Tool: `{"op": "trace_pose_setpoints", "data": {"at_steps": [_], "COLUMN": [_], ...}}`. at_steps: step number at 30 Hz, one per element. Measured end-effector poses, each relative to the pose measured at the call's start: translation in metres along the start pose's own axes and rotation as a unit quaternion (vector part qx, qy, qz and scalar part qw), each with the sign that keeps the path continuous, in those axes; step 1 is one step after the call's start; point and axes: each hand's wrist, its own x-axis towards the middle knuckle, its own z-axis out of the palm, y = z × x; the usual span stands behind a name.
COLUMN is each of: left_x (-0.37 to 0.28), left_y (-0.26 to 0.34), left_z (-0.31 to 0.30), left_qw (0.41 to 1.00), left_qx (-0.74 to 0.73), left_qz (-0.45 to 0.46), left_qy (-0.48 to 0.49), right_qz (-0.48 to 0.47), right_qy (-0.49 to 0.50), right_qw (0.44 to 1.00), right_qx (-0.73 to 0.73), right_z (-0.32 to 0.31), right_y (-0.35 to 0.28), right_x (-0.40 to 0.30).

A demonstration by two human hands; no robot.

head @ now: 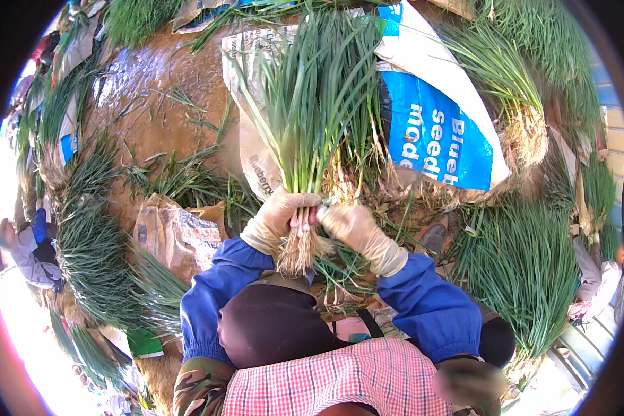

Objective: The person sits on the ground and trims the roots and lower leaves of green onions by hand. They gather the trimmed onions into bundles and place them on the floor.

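My left hand (274, 217), in a pale glove, grips a bunch of spring onions (304, 125) just above the bulbs. Its green leaves fan out away from me, and the pinkish bulbs and tangled roots (297, 253) hang below the hand. Close beside the bulbs on the right is my right hand (349, 224), gloved too and blurred, with its fingers bent in. A small greyish thing shows at its fingertips, too unclear to name. Behind the held bunch lie more spring onions (361, 140) with dry roots, on a printed sack (260, 151).
A blue and white sack (426, 125) with large lettering lies ahead right, beside a rooted bunch (525, 114). Large onion heaps (520, 270) (96, 260) flank me. A crumpled paper sack (177, 234) sits front left. Wet brown ground (156, 99) carries loose leaves. People (31, 255) are at the far left.
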Motion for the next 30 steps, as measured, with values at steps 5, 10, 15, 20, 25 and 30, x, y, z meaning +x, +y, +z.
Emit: {"op": "trace_pose_setpoints", "data": {"at_steps": [5, 10, 15, 20, 25, 30], "left_x": [-0.003, -0.013, -0.021, -0.024, -0.023, -0.047], "left_y": [-0.005, 0.001, 0.003, 0.010, 0.011, 0.013], "left_z": [0.012, 0.005, 0.004, 0.024, 0.016, -0.005], "left_qw": [0.999, 1.000, 0.999, 0.997, 0.999, 0.990], "left_qx": [-0.033, 0.015, 0.020, -0.066, -0.032, 0.019], "left_qz": [0.030, -0.008, -0.029, -0.029, -0.001, 0.036], "left_qy": [0.027, -0.017, -0.021, -0.013, 0.020, 0.135], "right_qz": [0.042, -0.039, -0.028, 0.312, 0.349, 0.134], "right_qy": [0.131, -0.065, 0.090, 0.054, 0.133, -0.245], "right_qw": [0.980, 0.997, 0.971, 0.836, 0.851, 0.907], "right_qx": [0.142, 0.002, -0.219, 0.448, 0.369, -0.315], "right_z": [0.005, -0.009, -0.025, 0.006, 0.030, 0.028], "right_y": [0.013, 0.029, 0.072, 0.018, 0.027, 0.006], "right_x": [0.018, 0.017, 0.033, 0.041, 0.035, 0.016]}}
